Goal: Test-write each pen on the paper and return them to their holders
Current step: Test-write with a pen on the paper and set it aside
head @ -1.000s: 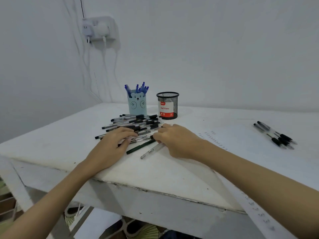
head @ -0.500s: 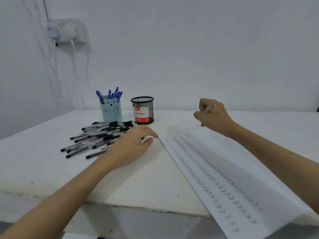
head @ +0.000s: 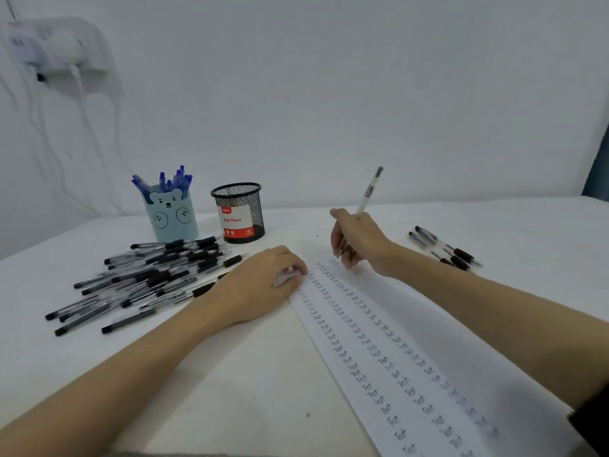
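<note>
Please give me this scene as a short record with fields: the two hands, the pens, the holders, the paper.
right hand: grips a white pen, tip at the paper
left hand: rests on the paper's left edge
white paper sheet: rows of small written marks
pile of black-capped pens: loose on the white table, left
blue bear-face holder: holds blue pens
black mesh holder: no pens visible
few black-grip pens: right of paper
</note>
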Demonstrator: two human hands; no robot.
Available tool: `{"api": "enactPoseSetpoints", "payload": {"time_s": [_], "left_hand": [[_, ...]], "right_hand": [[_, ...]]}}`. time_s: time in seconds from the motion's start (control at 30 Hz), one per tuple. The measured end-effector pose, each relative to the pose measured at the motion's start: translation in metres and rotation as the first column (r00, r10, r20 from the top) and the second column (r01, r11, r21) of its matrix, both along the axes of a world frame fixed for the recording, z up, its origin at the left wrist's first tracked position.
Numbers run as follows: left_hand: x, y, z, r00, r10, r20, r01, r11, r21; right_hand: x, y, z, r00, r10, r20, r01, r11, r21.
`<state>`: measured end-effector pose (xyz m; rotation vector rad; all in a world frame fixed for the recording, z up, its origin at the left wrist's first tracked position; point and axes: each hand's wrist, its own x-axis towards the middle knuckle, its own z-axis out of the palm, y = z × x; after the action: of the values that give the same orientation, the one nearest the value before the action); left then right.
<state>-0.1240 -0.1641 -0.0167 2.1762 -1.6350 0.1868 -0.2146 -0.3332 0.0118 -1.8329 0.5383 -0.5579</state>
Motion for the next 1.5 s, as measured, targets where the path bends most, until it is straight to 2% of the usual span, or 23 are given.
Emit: {"api": "enactPoseSetpoints", "payload": {"time_s": [0.13, 0.27, 0.67, 0.93, 1.1, 1.5], "left_hand": [[0.004, -0.005, -0.007, 1.0, -0.003, -0.014, 0.003, 1.0, -0.021], [0.006, -0.004, -0.013, 0.999, 0.0, -0.051, -0.003, 0.998, -0.061], [0.008, -0.004, -0.016, 0.994, 0.003, -0.105, -0.013, 0.995, -0.096], [0.007, -0.003, -0.013, 0.992, 0.003, -0.127, -0.014, 0.996, -0.086], [0.006, -0.003, -0.011, 0.988, -0.003, -0.152, -0.011, 0.996, -0.094], [0.006, -0.004, -0.009, 0.987, -0.015, -0.161, -0.006, 0.992, -0.129]], "right_hand": [[0.01, 0.002, -0.012, 0.998, -0.029, 0.051, 0.029, 1.0, 0.001], [0.014, -0.001, -0.022, 0.987, -0.096, 0.129, 0.106, 0.992, -0.075], [0.016, 0.001, -0.025, 0.989, -0.115, 0.098, 0.134, 0.969, -0.209], [0.016, 0.002, -0.023, 0.991, -0.115, 0.069, 0.128, 0.966, -0.223], [0.014, 0.001, -0.023, 0.987, -0.125, 0.102, 0.14, 0.977, -0.16], [0.015, 0.001, -0.024, 0.984, -0.142, 0.103, 0.16, 0.966, -0.202]]}}
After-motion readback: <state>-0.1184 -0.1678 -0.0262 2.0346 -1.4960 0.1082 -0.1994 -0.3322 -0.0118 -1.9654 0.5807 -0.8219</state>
